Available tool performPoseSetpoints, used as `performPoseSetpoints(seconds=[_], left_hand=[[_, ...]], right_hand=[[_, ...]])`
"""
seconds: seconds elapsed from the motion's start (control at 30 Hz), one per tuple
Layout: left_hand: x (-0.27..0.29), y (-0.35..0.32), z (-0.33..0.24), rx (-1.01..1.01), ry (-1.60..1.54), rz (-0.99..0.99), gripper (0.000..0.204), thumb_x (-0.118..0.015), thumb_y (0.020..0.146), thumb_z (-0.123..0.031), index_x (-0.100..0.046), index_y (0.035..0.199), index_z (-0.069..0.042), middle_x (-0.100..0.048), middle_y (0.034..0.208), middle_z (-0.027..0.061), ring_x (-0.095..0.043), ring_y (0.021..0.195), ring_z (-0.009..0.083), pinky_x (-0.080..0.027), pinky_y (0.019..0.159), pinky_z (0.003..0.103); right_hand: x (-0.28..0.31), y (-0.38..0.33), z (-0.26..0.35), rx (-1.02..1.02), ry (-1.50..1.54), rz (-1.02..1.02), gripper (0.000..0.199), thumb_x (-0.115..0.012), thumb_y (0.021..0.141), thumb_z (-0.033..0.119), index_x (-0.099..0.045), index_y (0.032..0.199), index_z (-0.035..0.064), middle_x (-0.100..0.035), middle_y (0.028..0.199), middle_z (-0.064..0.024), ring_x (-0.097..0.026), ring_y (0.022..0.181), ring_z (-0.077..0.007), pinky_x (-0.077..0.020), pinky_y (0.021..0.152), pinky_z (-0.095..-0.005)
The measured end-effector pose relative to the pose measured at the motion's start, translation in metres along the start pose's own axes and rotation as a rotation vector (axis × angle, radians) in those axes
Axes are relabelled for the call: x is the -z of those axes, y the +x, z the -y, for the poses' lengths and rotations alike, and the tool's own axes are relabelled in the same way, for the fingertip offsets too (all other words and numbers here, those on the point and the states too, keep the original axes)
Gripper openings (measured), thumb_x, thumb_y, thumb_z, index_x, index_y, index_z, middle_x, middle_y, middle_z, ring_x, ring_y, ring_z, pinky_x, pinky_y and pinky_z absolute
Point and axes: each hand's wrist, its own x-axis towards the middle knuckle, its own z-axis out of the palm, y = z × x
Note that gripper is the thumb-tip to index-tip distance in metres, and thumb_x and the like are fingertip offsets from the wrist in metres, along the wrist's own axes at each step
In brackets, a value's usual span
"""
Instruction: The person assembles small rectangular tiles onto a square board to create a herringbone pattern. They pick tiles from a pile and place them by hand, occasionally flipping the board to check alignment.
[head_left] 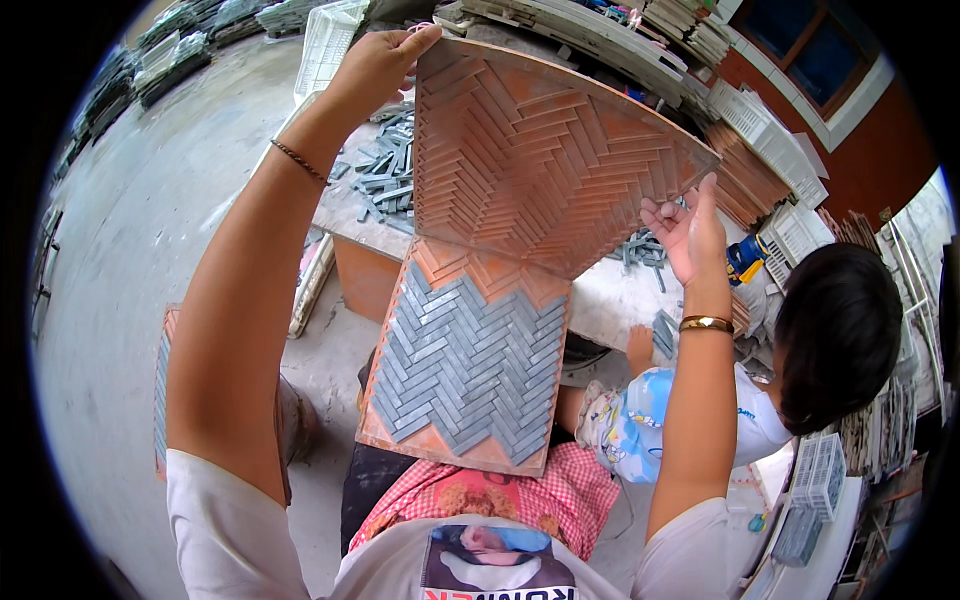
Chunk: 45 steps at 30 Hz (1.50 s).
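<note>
A tile workshop is suggested: grey strips [388, 178] are heaped on a bench [350, 224], more strips [470, 365] are set in a herringbone tray [440, 262], and flat pieces [172, 68] are stacked along the floor [130, 230].

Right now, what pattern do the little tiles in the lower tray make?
The blue-grey tiles make a zigzag herringbone pattern, seen in the head view.

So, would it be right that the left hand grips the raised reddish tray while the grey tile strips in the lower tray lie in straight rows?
Not quite: the head view shows the grey tile strips in the lower tray laid in a herringbone zigzag. The left hand does grip the raised reddish tray.
</note>
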Motion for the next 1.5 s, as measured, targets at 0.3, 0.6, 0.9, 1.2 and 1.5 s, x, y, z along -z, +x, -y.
performPoseSetpoints(seconds=[0.3, 0.6, 0.9, 1.2, 1.5], left_hand=[[-0.032, 0.046, 0.01, 0.084, -0.026, -0.073, 0.054, -0.049, 0.086, -0.053, -0.059, 0.104, -0.003, -0.047, 0.07, 0.0001, -0.051, 0.056, 0.0048, -0.043, 0.05, 0.018], [-0.043, 0.081, 0.031, 0.1, -0.137, -0.05, 0.049, -0.052, 0.086, -0.048, -0.064, 0.102, -0.002, -0.051, 0.059, 0.0031, -0.054, 0.047, 0.0124, -0.043, 0.045, 0.026], [-0.043, 0.074, 0.024, 0.073, -0.084, -0.049, 0.05, -0.049, 0.088, -0.048, -0.063, 0.096, -0.001, -0.05, 0.058, 0.0026, -0.054, 0.047, 0.0126, -0.043, 0.045, 0.025], [-0.009, 0.04, 0.008, 0.063, -0.333, 0.056, 0.052, -0.054, 0.086, -0.045, -0.057, 0.106, 0.003, -0.056, 0.084, 0.0077, -0.061, 0.071, 0.0125, -0.051, 0.064, 0.022], [0.003, -0.055, -0.025, -0.056, -0.273, 0.006, 0.077, -0.062, 0.082, -0.038, -0.026, 0.137, 0.002, -0.041, 0.132, 0.0207, -0.044, 0.12, 0.0257, -0.037, 0.098, 0.034]], right_hand=[[-0.009, 0.046, -0.003, 0.09, -0.342, -0.007, 0.046, -0.056, 0.086, 0.042, -0.05, 0.105, 0.0002, -0.046, 0.061, -0.0017, -0.063, 0.073, -0.0221, -0.0533, 0.064, -0.0296], [-0.016, 0.074, -0.01, 0.13, -0.421, -0.1, 0.046, -0.054, 0.086, 0.044, -0.055, 0.095, -0.0006, -0.044, 0.057, -0.0003, -0.061, 0.055, -0.0172, -0.05, 0.047, -0.0253], [-0.004, 0.076, -0.004, 0.377, -0.965, -0.111, 0.042, -0.058, 0.086, 0.04, -0.062, 0.085, -0.0021, -0.062, 0.069, -0.0056, -0.054, 0.061, -0.0146, -0.0436, 0.06, -0.0292], [-0.002, 0.044, -0.079, 0.339, -0.111, 0.143, 0.038, -0.068, 0.079, 0.013, -0.055, 0.111, -0.001, -0.061, 0.106, -0.0051, -0.054, 0.093, -0.0109, -0.0405, 0.083, -0.0257], [-0.1, -0.016, 0.036, 0.848, -0.552, -0.062, 0.024, -0.072, 0.075, 0.016, -0.064, 0.09, -0.0016, -0.066, 0.077, -0.006, -0.055, 0.066, -0.0091, -0.0437, 0.062, -0.0243]])
